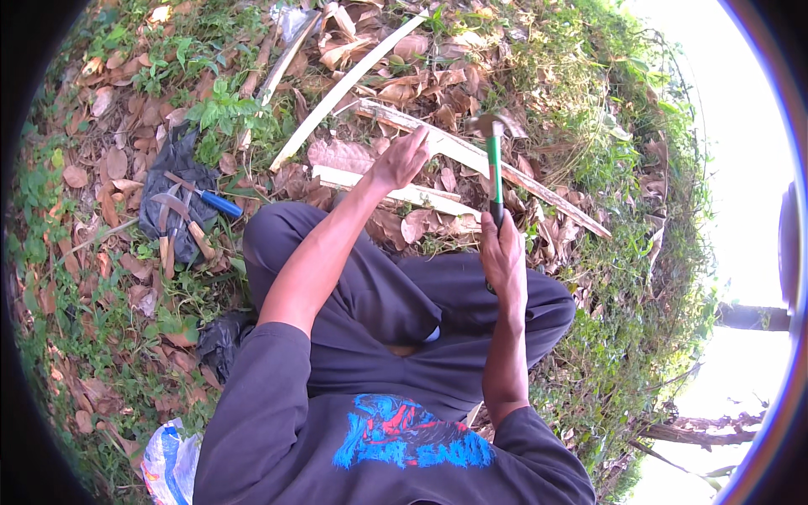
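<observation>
My right hand (505, 252) is closed round the black grip of a claw hammer (495, 160) with a green shaft. The hammer stands head-up, its metal head over the far part of a long split wooden strip (539, 187). My left hand (402, 160) is at the same strip, its fingers closed and pressed together near the strip's upper edge. Whatever those fingers may pinch is too small to make out. A shorter pale wooden strip (404, 194) lies just nearer to me, partly behind my left forearm.
A long pale strip (345, 90) and a darker split piece (290, 59) lie beyond on leaves and grass. To the left, a black plastic bag (181, 151) bears curved blades (172, 204) and a blue-handled tool (220, 203). A white-and-blue bag (171, 463) lies lower left.
</observation>
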Available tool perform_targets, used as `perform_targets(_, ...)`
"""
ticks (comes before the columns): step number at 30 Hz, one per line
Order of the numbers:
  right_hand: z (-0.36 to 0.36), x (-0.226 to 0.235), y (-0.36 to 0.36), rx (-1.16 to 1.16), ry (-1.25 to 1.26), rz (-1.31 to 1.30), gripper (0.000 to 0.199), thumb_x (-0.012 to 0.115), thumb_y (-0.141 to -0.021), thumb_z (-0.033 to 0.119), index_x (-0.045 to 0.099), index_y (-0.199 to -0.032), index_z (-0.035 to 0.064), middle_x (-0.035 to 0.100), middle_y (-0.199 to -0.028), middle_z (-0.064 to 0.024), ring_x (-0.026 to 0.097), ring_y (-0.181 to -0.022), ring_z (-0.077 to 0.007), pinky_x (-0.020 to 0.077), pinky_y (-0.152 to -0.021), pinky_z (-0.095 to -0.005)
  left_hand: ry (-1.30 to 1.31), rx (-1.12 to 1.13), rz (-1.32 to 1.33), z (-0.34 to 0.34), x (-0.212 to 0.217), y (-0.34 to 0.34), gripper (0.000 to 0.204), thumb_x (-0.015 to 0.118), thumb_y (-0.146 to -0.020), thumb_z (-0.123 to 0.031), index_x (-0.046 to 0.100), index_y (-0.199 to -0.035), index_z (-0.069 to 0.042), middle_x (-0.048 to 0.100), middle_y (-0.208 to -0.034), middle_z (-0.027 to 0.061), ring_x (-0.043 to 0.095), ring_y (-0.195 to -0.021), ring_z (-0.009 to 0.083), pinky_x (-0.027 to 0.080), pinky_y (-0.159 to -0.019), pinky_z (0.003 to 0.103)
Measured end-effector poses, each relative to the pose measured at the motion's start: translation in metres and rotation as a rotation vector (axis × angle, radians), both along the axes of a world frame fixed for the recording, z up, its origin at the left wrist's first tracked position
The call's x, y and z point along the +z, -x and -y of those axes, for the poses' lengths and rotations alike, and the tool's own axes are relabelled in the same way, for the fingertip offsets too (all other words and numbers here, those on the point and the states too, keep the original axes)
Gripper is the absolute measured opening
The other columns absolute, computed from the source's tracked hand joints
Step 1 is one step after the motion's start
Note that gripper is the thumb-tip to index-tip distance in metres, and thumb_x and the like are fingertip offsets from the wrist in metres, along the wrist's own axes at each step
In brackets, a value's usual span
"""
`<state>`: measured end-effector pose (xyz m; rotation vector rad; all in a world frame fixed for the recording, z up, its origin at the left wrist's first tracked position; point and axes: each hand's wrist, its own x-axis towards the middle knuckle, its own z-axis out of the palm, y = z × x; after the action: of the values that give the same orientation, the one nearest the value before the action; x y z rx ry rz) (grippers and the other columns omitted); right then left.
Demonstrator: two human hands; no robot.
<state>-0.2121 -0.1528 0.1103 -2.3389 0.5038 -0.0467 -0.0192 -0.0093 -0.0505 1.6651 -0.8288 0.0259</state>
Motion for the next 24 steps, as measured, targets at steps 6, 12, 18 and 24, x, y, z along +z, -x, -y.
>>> perform_targets(6,0.007,-0.011,0.003,0.148,0.206,0.095,0.033,0.050,-0.105,0.032,0.053,-0.099,-0.0001,0.057,-0.068,-0.0217,0.055,-0.063,-0.0429,0.0403,-0.059,-0.0497,-0.005,0.033,0.004,0.004,0.000,0.002,0.069,0.025,-0.105,-0.054,0.044,-0.124,0.009,0.061,-0.087,0.0268,0.062,-0.079,0.0400,0.051,-0.077,0.050)
perform_targets(12,-0.015,0.011,-0.005,-0.045,-0.030,-0.065,0.029,0.052,-0.104,0.027,0.049,-0.093,0.0009,0.053,-0.066,-0.0246,0.054,-0.061,-0.0438,0.0386,-0.055,-0.0503,0.067,0.071,0.126,0.009,-0.012,0.000,0.059,0.028,-0.106,-0.047,0.044,-0.124,0.007,0.060,-0.086,0.0259,0.062,-0.076,0.0399,0.052,-0.073,0.050)
perform_targets(18,-0.011,0.003,0.003,-0.062,-0.010,0.080,0.025,0.054,-0.103,0.023,0.051,-0.095,-0.0004,0.055,-0.067,-0.0246,0.053,-0.062,-0.0466,0.0385,-0.056,-0.0520,0.068,0.052,0.031,0.004,-0.003,-0.011,0.034,0.035,-0.103,-0.030,0.045,-0.105,0.002,0.056,-0.075,0.0236,0.057,-0.068,0.0389,0.045,-0.067,0.049)
perform_targets(24,-0.009,-0.009,-0.001,0.198,0.306,0.291,0.030,0.052,-0.105,0.027,0.049,-0.095,-0.0010,0.053,-0.062,-0.0238,0.051,-0.054,-0.0450,0.0375,-0.053,-0.0524,0.010,0.065,-0.027,0.009,0.008,0.002,0.033,0.036,-0.102,-0.030,0.046,-0.102,0.001,0.056,-0.076,0.0238,0.060,-0.071,0.0354,0.046,-0.068,0.048)
